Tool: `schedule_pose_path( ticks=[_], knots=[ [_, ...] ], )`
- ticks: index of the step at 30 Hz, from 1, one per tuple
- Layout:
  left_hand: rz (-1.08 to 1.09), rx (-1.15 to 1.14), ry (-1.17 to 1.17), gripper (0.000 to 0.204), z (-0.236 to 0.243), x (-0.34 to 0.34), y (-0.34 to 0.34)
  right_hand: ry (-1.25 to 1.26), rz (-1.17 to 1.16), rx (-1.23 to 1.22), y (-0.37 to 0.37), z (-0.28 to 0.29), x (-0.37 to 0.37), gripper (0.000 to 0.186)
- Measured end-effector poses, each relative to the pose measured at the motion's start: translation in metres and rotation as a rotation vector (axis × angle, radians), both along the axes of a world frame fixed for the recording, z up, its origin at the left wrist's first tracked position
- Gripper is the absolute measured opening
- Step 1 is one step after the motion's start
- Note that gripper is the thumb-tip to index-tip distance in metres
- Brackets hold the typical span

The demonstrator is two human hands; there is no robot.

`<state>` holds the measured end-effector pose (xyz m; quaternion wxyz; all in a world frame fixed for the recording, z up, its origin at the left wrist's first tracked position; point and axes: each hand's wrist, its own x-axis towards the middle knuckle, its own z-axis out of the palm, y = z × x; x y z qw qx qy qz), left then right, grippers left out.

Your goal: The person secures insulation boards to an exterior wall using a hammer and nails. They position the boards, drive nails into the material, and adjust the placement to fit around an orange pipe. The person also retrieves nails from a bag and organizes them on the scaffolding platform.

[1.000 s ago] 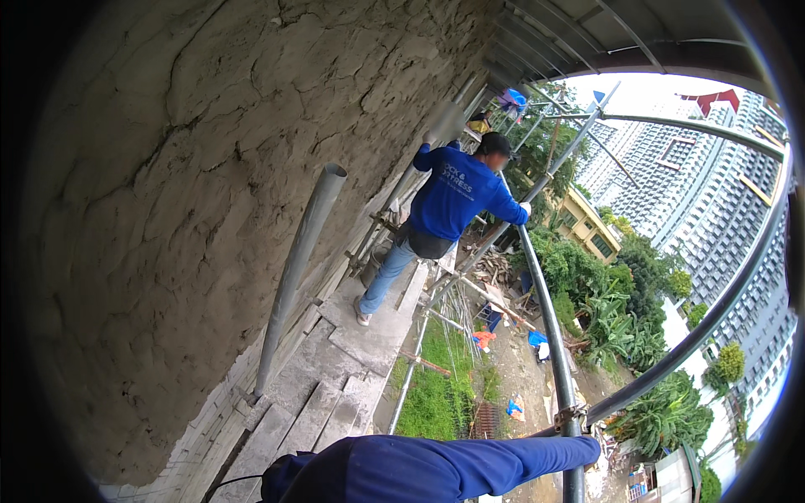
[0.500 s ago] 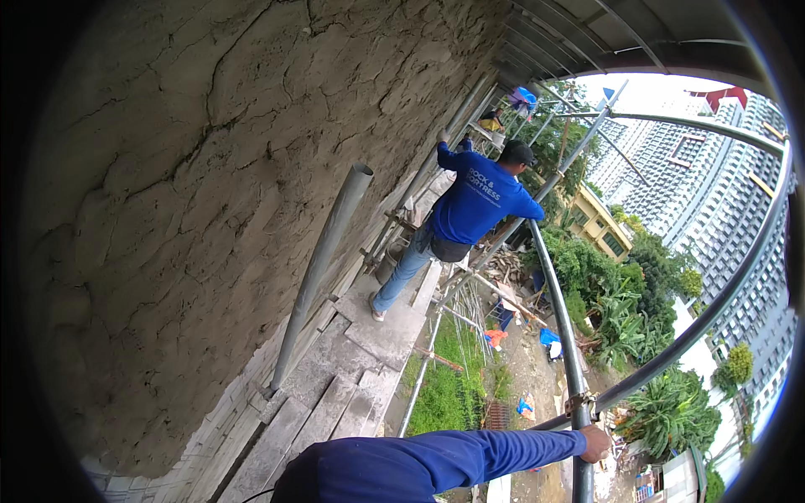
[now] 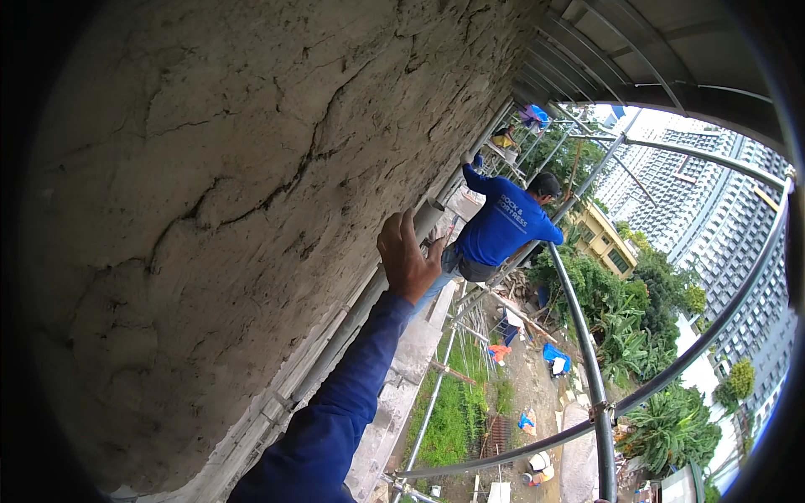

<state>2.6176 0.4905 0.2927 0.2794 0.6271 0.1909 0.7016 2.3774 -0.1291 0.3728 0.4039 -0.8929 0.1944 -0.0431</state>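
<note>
My left hand (image 3: pixel 408 261) is raised in front of me at the upper end of a grey metal scaffold pipe (image 3: pixel 342 337), which slants beside the wall. Its fingers curl round one side of the pipe and the thumb lies along the other, with the open pipe end (image 3: pixel 430 211) showing just above. A blue sleeve (image 3: pixel 335 419) covers that arm. The rough, cracked plaster wall (image 3: pixel 226 243) rises close on the left. I cannot see my right hand.
Ahead, a person in a blue shirt (image 3: pixel 503 222) holds scaffold poles on both sides. Narrow planks (image 3: pixel 411 360) run along the wall. Metal rails (image 3: pixel 579 327) edge the right side, above a drop to rubble and grass (image 3: pixel 457 419). A roof (image 3: pixel 671 50) hangs overhead.
The arm that stretched right, its hand on the rail, has swung left and forward; my left hand now holds the upright pipe. The view has shifted slightly.
</note>
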Motion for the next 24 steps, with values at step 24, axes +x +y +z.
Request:
schedule_pose_path(
  ticks=[24],
  knots=[
    [-0.924, -1.024, 1.96, 0.056, -0.698, -0.308, -0.104, -0.038, -0.109, -0.113, -0.012, -0.023, 0.041, 0.02]
  ],
)
